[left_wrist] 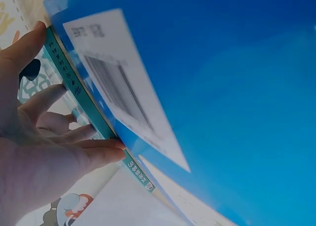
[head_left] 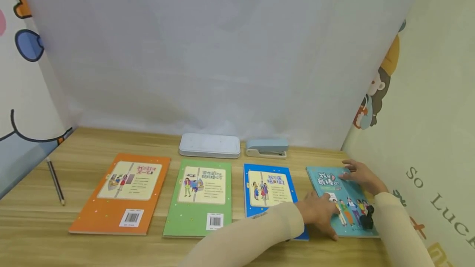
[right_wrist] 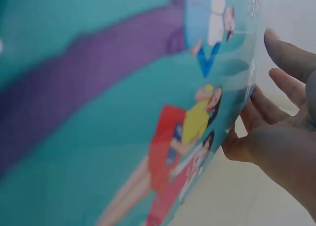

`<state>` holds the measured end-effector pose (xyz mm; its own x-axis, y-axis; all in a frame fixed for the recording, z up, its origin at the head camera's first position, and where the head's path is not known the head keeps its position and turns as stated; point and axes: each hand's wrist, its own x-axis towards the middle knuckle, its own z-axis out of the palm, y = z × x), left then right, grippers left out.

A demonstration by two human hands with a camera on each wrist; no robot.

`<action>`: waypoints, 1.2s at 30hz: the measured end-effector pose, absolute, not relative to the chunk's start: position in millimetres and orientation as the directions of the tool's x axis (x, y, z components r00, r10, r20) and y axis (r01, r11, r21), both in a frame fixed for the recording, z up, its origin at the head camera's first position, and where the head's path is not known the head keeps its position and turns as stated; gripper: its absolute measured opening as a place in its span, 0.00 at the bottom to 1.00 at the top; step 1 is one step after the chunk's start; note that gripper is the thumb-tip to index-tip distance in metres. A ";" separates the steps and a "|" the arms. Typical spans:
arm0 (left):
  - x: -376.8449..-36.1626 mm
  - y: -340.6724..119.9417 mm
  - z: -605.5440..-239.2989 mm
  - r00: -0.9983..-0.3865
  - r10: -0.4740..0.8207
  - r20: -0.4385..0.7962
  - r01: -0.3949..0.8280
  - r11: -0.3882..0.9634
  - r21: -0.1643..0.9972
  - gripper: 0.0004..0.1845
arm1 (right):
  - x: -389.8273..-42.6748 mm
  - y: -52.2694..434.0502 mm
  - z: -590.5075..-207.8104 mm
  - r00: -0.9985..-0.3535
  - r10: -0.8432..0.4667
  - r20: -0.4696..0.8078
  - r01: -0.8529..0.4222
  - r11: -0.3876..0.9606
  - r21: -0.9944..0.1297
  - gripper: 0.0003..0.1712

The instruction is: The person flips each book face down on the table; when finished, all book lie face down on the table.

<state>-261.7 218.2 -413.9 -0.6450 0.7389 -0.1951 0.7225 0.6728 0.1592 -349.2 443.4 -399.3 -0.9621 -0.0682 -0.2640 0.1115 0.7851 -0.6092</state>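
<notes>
Teal book (head_left: pixel 339 200): rightmost of four on the surface (head_left: pixel 37 226), beside the blue book (head_left: pixel 269 193). Head view: both hands lie flat-fingered on it. Left wrist: left hand (left_wrist: pixel 44 142) at its spine. Right wrist: right hand (right_wrist: pixel 276 132) at its edge. Probably light, flexible, glossy; best held by spine.

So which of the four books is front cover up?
The teal book at the far right, under both hands. The orange, green and blue books show barcodes, so they lie back cover up.

The left hand (head_left: pixel 318 212) covers the blue book's (head_left: pixel 269 193) lower corner; both forearms run off the bottom edge, and the cover lettering is too small to read.
</notes>
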 end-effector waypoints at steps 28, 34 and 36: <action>-258.7 223.6 -412.6 -0.671 0.710 -0.213 0.686 0.704 0.183 0.35 | -348.1 459.6 -387.4 -0.936 -0.041 -0.349 0.189 0.779 -0.597 0.39; -260.0 222.1 -412.6 -0.667 0.717 -0.202 0.686 0.697 0.207 0.35 | -346.9 459.3 -379.8 -0.946 -0.078 -0.315 0.142 0.774 -0.618 0.36; -260.6 221.3 -412.4 -0.669 0.716 -0.200 0.686 0.698 0.204 0.35 | -346.1 458.8 -375.8 -0.947 -0.092 -0.308 0.130 0.766 -0.630 0.36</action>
<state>-260.6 221.3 -412.4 -0.6690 0.7159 -0.1998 0.6861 0.6982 0.2044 -346.1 458.8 -375.8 -0.9470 -0.0922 -0.3078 0.1303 0.7655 -0.6301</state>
